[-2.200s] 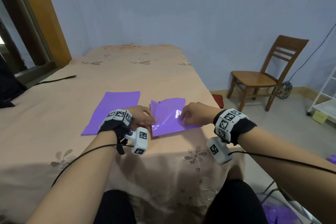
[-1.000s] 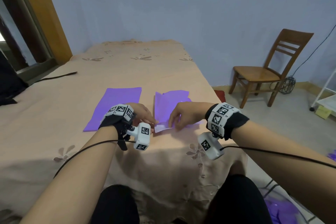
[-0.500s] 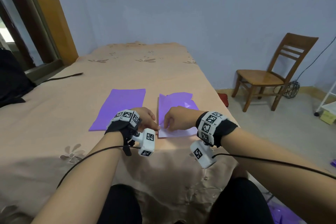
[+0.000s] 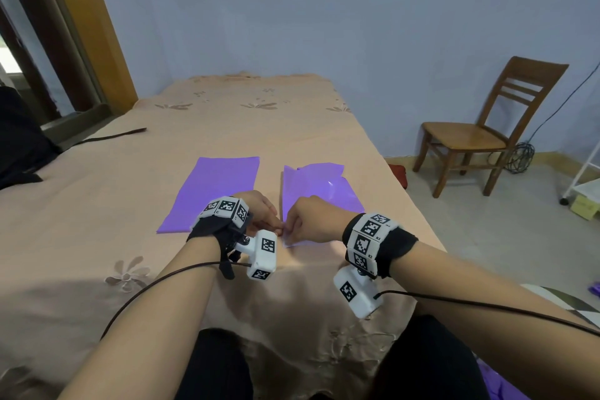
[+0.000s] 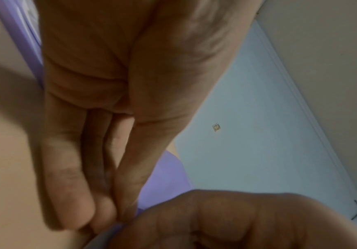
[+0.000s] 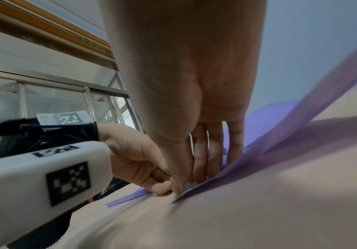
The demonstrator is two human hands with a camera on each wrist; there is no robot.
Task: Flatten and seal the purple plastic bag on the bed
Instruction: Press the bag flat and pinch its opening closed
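A creased purple plastic bag (image 4: pixel 321 188) lies on the peach bed sheet (image 4: pixel 97 204), near the bed's right edge. Both hands meet at its near left corner. My left hand (image 4: pixel 280 230) pinches that corner between thumb and fingertips (image 5: pixel 109 212). My right hand (image 4: pixel 289 232) pinches the bag's near edge (image 6: pixel 196 187) right beside it, thumb on the outside, fingers on top. In the right wrist view the rest of the bag (image 6: pixel 301 131) rises off the sheet to the right. A pale strip shows along the near edge (image 4: pixel 293 242).
A second purple bag (image 4: pixel 214 191) lies flat just left of the hands. A black strap (image 4: pixel 113 135) and dark cloth (image 4: pixel 19 146) lie at the bed's left. On the floor to the right are a wooden chair (image 4: pixel 470 136) and a white rack (image 4: pixel 584 185).
My right hand slid left along the bag's near edge to join the left hand at the near left corner. The left hand stayed at that corner.
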